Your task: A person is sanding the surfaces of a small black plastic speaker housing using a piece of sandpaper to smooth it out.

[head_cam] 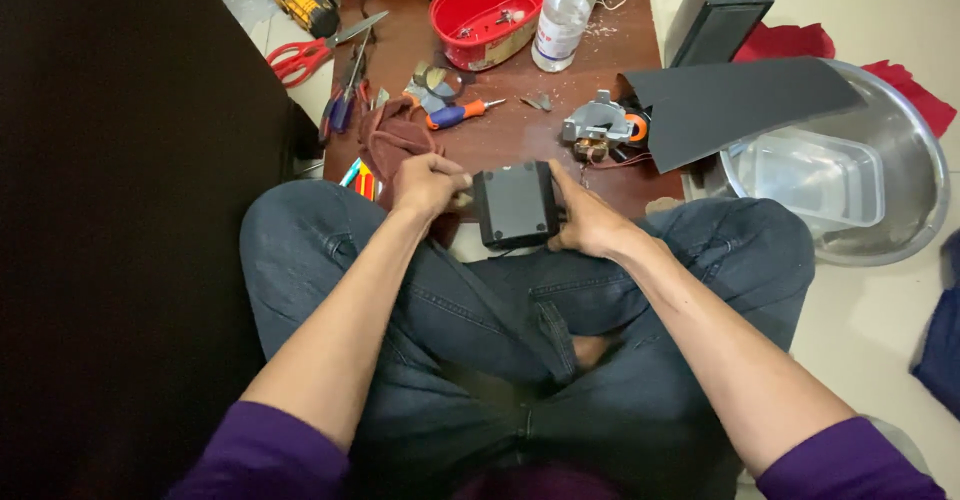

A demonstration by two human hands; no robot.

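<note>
Over the lap, at the near edge of the brown surface (520,150), a small black box (515,205) sits between both hands. Right hand (590,218) fingers clasp its side; left hand (428,182) is fisted against the other side, apparently gripping something unseen. Bracing the box firmly against the knees should steady it.
</note>
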